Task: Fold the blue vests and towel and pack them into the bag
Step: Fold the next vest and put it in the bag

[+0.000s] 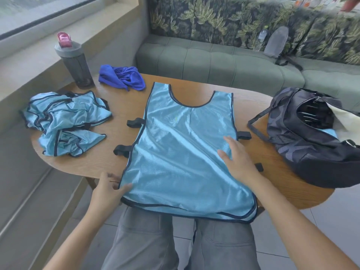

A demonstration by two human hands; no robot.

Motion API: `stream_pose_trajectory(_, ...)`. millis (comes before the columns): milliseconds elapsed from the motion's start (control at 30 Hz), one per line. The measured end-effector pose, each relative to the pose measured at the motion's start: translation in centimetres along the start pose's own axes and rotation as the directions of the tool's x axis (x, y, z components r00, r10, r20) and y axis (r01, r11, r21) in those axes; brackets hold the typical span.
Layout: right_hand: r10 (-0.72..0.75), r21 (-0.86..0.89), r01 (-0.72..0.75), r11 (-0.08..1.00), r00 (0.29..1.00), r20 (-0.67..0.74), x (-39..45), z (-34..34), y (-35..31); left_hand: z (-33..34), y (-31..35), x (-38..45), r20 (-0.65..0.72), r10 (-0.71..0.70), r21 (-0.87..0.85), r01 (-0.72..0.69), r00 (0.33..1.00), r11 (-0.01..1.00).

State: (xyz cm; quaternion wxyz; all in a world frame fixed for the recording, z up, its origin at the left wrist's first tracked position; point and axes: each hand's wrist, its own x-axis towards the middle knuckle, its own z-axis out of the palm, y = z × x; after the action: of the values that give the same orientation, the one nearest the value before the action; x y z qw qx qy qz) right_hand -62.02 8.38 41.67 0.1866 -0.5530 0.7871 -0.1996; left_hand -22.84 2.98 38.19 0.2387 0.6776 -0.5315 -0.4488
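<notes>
Both hands worked the shiny light-blue mesh vest with dark piping [181, 145], spread flat at the table's centre for folding. Left hand [109, 187] pinched the near-left hem corner, apparently to tension the fabric; right hand [236, 158] lay flat, fingers spread, smoothing the right side. Unfolded vests [64, 121] lay heaped far left, beside the crumpled royal-blue towel [122, 76]. At right, the dark fabric bag [311, 145] gaped open, ready for packing.

Both hands forward: left [108, 189] thumb pinching, right [238, 159] flat
</notes>
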Motion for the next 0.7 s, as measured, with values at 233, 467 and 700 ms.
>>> stream_pose_trajectory(233,0.069,-0.482,-0.02,0.876,0.994,0.084,4.6,0.1,7.2,-0.1,-0.7,0.1,-0.017,0.031,0.116,-0.029,0.999,0.993)
stream_pose_trajectory(467,-0.083,-0.369,0.061,0.927,0.996,-0.045,1.6,-1.1,6.4,-0.2,-0.6,-1.2,-0.021,0.124,0.159,-0.119,0.992,0.98)
stream_pose_trajectory(700,-0.48,-0.377,0.418,0.827,0.873,-0.087,-11.6,-0.4,7.1,-2.3,-5.5,-2.0,0.169,0.857,0.543,-0.771,0.487,0.332)
